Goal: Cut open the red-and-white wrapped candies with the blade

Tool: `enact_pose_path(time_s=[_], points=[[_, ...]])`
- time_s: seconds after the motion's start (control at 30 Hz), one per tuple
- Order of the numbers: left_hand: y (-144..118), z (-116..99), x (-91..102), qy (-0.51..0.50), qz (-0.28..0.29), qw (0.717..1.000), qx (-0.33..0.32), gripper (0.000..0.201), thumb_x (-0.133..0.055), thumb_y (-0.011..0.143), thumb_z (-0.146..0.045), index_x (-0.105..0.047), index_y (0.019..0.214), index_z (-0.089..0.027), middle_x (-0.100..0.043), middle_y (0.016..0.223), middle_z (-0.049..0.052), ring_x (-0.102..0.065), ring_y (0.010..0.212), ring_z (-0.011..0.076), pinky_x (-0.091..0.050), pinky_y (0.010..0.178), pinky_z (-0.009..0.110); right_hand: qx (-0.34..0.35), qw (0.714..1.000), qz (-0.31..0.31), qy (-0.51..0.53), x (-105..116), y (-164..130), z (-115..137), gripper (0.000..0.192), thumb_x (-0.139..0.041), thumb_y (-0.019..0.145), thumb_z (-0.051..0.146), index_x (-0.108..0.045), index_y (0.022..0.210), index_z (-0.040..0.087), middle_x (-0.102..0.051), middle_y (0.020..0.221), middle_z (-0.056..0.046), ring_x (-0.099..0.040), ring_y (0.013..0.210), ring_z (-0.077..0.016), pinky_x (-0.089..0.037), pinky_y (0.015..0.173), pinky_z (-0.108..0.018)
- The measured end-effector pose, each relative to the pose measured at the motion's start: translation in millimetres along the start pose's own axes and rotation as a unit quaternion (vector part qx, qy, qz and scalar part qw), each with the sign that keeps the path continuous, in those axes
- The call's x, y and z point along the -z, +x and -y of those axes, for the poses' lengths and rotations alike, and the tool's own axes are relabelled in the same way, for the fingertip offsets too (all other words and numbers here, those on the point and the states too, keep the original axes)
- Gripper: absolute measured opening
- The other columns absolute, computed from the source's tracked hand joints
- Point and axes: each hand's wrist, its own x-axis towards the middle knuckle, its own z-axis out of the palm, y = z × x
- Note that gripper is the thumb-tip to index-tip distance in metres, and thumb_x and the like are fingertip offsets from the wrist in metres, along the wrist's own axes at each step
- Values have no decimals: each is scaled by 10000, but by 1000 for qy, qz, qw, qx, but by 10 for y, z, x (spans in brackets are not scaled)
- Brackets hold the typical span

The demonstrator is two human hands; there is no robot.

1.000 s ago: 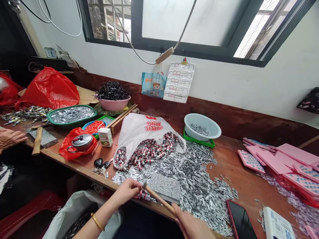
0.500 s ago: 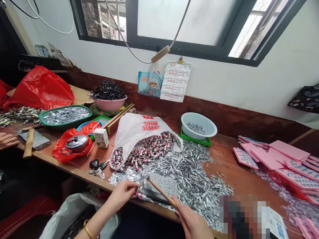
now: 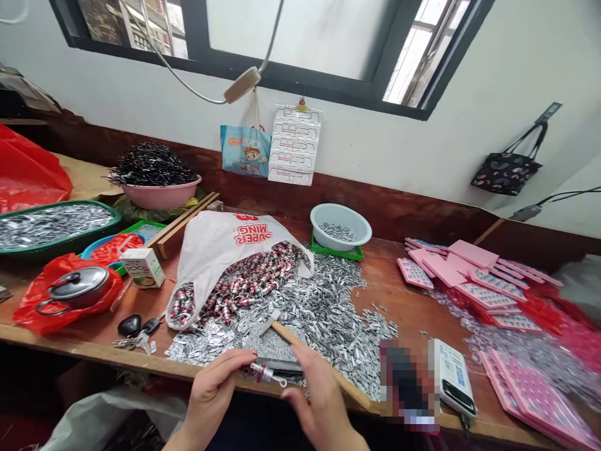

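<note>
Pinching a small red-and-silver keyring piece (image 3: 265, 374) at the workbench's (image 3: 413, 307) near edge, my left hand (image 3: 213, 391) has thumb and fingers closed on it. My right hand (image 3: 319, 401) touches it too, seemingly gripping the hammer (image 3: 300, 344) over the metal clips (image 3: 328, 313).

The table (image 3: 413, 307) is reddish-brown wood with a worn, matt top, and over its middle lies a heap of small metal pieces (image 3: 328, 313) that glint silver. At the table's near edge the left hand (image 3: 211, 391) pinches a small red-and-silver metal part (image 3: 263, 373), shiny like those spilling from the thin, glossy white plastic bag (image 3: 225, 241) behind it, while the right hand (image 3: 319, 407) lies against a hammer (image 3: 300, 344) with a pale, smooth wooden handle. Right of the heap lie matt pink cards (image 3: 451, 263).
</note>
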Motion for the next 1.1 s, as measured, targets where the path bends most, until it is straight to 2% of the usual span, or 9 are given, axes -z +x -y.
enact_pose_path(time_s=[0.1,0.2,0.3,0.43,0.53,0.67,0.8,0.93,1.1], points=[[5,-29,-128,-9,7,999,49,206,-542,865,-243,-724,962,-247,-748,897,32,-712,805,183,-585,719,231,-24,992,34,120,-97,135,217,246,-408,944,293,-533,1128,190,-655,947,-70,-617,850,-194,-501,739,-294],[-30,-22,-177,-16,21,996,88,241,-544,869,-298,-679,1060,-244,-739,978,45,-716,839,195,-593,714,232,-139,970,43,196,-182,171,249,217,-370,955,275,-571,938,194,-639,784,-26,-587,683,-150,-440,606,-234],[-58,-3,-160,20,55,997,43,177,-590,843,-303,-695,972,-242,-715,1033,57,-700,904,203,-587,723,219,-215,945,65,239,-203,159,221,231,-399,943,328,-565,854,194,-584,666,9,-505,545,-122,-349,498,-224],[-4,0,-124,106,59,991,-49,168,-554,872,-262,-700,793,-235,-697,992,57,-675,851,176,-562,706,221,-223,931,115,266,-149,210,158,210,-443,917,320,-592,829,202,-565,621,21,-489,530,-127,-320,478,-226],[58,34,-103,148,68,983,-89,147,-553,878,-252,-663,785,-222,-680,794,28,-639,728,157,-523,654,229,-205,938,174,218,-63,354,-65,174,-457,907,263,-619,860,222,-604,658,24,-539,577,-140,-371,512,-223],[69,170,-80,196,63,976,-70,191,-517,894,-298,-591,745,-205,-626,670,3,-593,626,153,-478,595,237,-258,958,127,-4,2,595,-624,230,-392,902,138,-613,915,199,-652,876,-42,-595,794,-179,-426,699,-265],[51,284,-75,222,64,972,-50,210,-464,908,-300,-573,753,-209,-615,673,4,-586,621,166,-463,580,242,-254,952,147,-86,-79,687,-1038,186,-496,810,61,-637,823,182,-641,920,-84,-559,922,-234,-406,768,-299],[103,277,-55,222,99,969,-47,222,-422,917,-255,-584,771,-217,-613,697,12,-581,652,175,-457,607,248,-241,950,161,-115,-142,630,-1109,175,-543,756,26,-621,746,183,-630,879,-84,-540,913,-245,-398,738,-298],[152,274,-10,194,157,968,-36,227,-385,917,-202,-609,932,-235,-635,815,36,-596,761,191,-476,716,285,-242,953,136,-124,-59,521,-1136,236,-452,786,5,-610,787,181,-627,873,-89,-536,887,-244,-392,743,-314]])
